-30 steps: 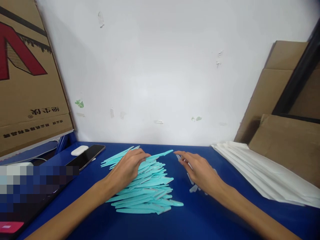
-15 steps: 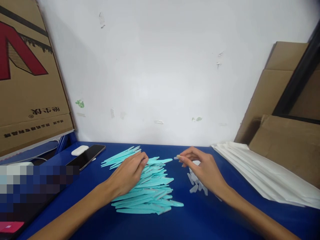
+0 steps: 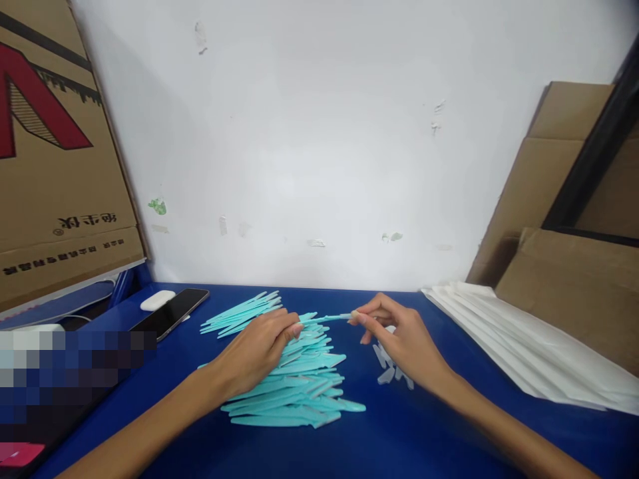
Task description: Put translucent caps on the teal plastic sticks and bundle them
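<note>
"Gripping what, over there?"

"The left hand (image 3: 262, 349) pinches a thin turquoise stick (image 3: 329, 319) between thumb and fingers, its free end pointing right. The right hand (image 3: 402, 332) has thumb and fingertips closed on a small clear piece (image 3: 346, 316) at that end. Fingers cover most of it, so I can't tell how far it's on."

"And around the hands?"

"Beneath the held stick and beside the left hand, a loose pile of turquoise sticks (image 3: 299, 386) lies on a blue table (image 3: 394, 432). A smaller bunch (image 3: 244, 313) lies beyond the left wrist. Loose clear pieces (image 3: 387, 374) are scattered under the right hand."

"Farther out?"

"From where I stand: leftward, a dark phone (image 3: 174, 309) just beside a white case (image 3: 158, 300); rightward, layered white sheets (image 3: 524, 352); behind, a scuffed white wall (image 3: 319, 146)."
</note>
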A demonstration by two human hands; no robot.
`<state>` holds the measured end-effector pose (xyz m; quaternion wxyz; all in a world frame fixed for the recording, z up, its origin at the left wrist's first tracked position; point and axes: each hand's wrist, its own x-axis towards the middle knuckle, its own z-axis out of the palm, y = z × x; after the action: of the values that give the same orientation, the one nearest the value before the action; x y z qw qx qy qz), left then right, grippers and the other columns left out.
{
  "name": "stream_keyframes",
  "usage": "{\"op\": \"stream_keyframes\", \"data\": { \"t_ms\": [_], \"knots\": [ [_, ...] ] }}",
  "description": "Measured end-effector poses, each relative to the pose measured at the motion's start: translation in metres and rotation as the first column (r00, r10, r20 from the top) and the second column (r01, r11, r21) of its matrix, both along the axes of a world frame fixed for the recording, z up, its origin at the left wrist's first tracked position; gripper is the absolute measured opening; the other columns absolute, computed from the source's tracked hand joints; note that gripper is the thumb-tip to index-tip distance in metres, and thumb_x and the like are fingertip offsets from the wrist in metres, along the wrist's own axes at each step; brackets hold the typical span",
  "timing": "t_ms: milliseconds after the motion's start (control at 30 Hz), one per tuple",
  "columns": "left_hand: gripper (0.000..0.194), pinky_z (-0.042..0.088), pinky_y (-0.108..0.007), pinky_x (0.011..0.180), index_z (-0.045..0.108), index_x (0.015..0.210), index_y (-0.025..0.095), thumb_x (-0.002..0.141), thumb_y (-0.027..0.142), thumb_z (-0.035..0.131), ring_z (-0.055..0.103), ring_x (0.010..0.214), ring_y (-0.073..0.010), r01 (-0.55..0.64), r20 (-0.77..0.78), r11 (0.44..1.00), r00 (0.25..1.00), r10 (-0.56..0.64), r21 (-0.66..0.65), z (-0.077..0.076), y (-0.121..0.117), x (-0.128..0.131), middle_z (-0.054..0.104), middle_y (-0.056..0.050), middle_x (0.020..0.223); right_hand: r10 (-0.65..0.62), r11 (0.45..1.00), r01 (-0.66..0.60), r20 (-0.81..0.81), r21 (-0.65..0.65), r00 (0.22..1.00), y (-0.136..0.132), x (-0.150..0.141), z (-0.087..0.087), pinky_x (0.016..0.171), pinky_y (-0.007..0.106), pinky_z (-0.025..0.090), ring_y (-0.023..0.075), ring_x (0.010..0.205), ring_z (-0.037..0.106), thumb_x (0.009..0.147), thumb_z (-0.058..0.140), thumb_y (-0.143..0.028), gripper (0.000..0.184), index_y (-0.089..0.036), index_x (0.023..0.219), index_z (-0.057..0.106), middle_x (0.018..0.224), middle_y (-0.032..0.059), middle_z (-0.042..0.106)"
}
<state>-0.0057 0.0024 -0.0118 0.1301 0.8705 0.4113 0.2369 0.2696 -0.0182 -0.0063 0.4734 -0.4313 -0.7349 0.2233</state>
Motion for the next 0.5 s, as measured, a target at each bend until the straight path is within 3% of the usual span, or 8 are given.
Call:
{"op": "stream_keyframes", "data": {
  "t_ms": [200,400,500],
  "knots": [
    [0.039,0.035,-0.031,0.068,0.046,0.08,0.021,0.109,0.038,0.027,0.046,0.071,-0.0167,0.059,-0.025,0.998,0.998,-0.058,0.022,0.001,-0.008,0.005,0.051,0.001,0.079,0.062,0.997,-0.062,0.001,-0.045,0.998,-0.004,-0.006,-0.005,0.059,0.029,0.052,0.0188,0.062,0.071,0.093,0.065,-0.043,0.022,-0.021,0.09,0.068,0.065,-0.0002,0.072],
    [0.036,0.034,-0.03,0.061,0.045,0.078,0.021,0.108,0.033,0.029,0.045,0.064,-0.0159,0.047,-0.079,0.994,0.996,-0.039,0.103,0.002,-0.015,0.01,0.051,0.001,0.074,0.082,0.995,-0.082,-0.011,-0.057,0.997,-0.006,-0.009,-0.015,0.056,0.028,0.05,0.0174,0.055,0.068,0.094,0.064,-0.044,0.023,-0.021,0.089,0.068,0.058,-0.0026,0.068],
    [0.03,0.037,-0.03,0.063,0.056,0.095,0.021,0.108,0.029,0.03,0.054,0.069,-0.0178,0.06,-0.116,0.985,0.992,-0.042,0.161,0.004,-0.013,0.01,0.06,-0.001,0.082,0.097,0.993,-0.095,0.021,-0.076,0.995,-0.005,-0.01,-0.016,0.057,0.028,0.05,0.0166,0.054,0.068,0.095,0.063,-0.043,0.023,-0.022,0.088,0.067,0.057,-0.0036,0.067]
  ]
}}
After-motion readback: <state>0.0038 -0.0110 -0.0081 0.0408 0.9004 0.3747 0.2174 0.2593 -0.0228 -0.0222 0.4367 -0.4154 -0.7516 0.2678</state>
